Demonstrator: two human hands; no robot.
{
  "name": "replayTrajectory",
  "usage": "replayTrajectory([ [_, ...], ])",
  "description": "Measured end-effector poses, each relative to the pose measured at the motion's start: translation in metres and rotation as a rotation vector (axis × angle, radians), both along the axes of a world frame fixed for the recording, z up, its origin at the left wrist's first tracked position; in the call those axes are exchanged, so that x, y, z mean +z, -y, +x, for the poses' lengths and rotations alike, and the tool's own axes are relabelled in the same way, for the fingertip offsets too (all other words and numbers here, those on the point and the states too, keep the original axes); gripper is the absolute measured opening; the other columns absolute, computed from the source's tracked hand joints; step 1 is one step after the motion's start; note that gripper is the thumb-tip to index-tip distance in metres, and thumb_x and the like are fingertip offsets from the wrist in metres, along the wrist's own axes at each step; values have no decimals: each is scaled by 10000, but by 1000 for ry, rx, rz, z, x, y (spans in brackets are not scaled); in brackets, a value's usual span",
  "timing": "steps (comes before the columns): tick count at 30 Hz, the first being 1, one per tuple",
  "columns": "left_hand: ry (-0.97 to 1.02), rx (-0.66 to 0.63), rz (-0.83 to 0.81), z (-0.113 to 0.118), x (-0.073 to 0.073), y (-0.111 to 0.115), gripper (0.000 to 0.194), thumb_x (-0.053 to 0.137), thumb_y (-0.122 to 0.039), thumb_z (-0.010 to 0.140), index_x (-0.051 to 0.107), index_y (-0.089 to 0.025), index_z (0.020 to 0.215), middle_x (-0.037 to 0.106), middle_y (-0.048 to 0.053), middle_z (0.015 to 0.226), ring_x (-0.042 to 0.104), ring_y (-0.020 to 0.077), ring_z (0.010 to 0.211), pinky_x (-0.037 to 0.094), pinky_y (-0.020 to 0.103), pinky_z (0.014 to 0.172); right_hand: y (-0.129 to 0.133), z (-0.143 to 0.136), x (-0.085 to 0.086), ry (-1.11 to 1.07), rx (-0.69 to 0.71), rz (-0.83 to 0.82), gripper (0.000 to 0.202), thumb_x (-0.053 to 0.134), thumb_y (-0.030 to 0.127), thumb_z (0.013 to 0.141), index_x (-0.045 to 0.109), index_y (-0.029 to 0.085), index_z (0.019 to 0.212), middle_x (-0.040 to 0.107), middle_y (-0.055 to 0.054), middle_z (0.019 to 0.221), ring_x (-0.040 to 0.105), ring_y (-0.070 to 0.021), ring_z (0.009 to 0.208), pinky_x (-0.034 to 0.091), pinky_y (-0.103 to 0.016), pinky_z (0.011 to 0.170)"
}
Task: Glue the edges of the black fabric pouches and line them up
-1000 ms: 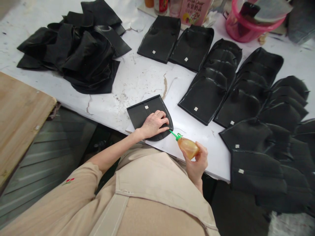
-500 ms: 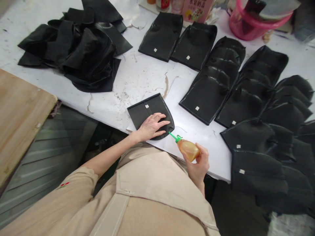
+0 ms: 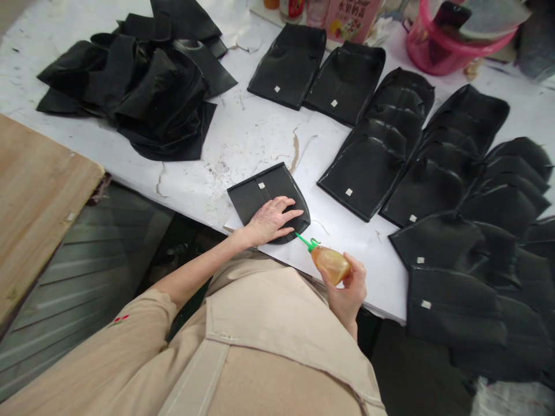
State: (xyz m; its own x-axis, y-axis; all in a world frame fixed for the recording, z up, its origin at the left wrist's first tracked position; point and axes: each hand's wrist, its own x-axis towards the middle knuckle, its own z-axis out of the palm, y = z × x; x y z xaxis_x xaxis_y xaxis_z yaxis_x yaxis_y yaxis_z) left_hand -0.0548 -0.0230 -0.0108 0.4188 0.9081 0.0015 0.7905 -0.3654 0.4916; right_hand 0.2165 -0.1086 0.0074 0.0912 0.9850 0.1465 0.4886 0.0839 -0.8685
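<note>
Evidently, the work is partway along. The black piece (image 3: 277, 184) lies on a white board (image 3: 332, 222) at the near edge of the surface (image 3: 260, 130), its straight folded end pointing away from the body and its rounded end near the right hand (image 3: 348, 294). The left hand (image 3: 269, 221) rests flat on it with fingers spread, pressing without pinching anything. The right hand's grip is closed around a squeeze bottle (image 3: 330, 264) of amber liquid, whose green nozzle (image 3: 306, 241) reaches the rounded edge just beside the left fingers; whether its tip touches is too fine to tell.

A shiny line shows along the piece's far side edge, so that stretch looks coated. The near side is partly hidden by the hand and shows no clear shine, so I judge that part of the rim is left.

Beyond, overlapping rows of black pieces (image 3: 364, 170) with small pale stickers show similar shiny edges and seem to have had this step. A loose heap of black pieces (image 3: 150, 92) lies well apart from them; whether those need the same treatment, I cannot tell.
</note>
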Motion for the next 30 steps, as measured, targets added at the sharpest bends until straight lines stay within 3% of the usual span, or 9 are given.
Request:
replayTrajectory([
  [5,26,-7,-29,-18,6,15,500,736,-385,950,643,-200,1405,551,191,1497,468,350,1462,437,552,1184,-1,-2,2,-4,-2,19,522,866,433,841,619,223,1250,662,-78,1112,665,-260,1009,590,-361,762],
  [10,28,13,-40,-26,-3,29,673,834,-488,860,626,-199,1432,499,201,1578,427,371,1514,337,613,1261,-2,-1,1,23,-11,25,510,858,420,849,621,221,1254,655,-75,1111,661,-248,999,571,-335,737],
  [15,32,26,-6,-23,-11,32,752,876,-512,806,619,-199,1441,491,204,1589,406,378,1533,302,625,1281,-1,-1,-1,22,22,20,524,850,421,847,607,222,1267,658,-85,1126,669,-259,1016,595,-365,766],
  [21,16,68,38,-15,-14,35,760,878,-482,800,613,-187,1448,500,210,1579,398,391,1536,283,639,1285,0,-4,0,31,34,45,525,858,390,836,613,229,1271,667,-71,1085,682,-248,954,592,-337,693],
  [30,-1,94,70,-10,-17,32,753,866,-497,808,618,-179,1444,501,211,1577,399,394,1534,284,631,1285,-1,-2,1,38,45,48,527,854,402,850,603,231,1281,659,-80,1118,671,-252,1000,603,-363,761],
])
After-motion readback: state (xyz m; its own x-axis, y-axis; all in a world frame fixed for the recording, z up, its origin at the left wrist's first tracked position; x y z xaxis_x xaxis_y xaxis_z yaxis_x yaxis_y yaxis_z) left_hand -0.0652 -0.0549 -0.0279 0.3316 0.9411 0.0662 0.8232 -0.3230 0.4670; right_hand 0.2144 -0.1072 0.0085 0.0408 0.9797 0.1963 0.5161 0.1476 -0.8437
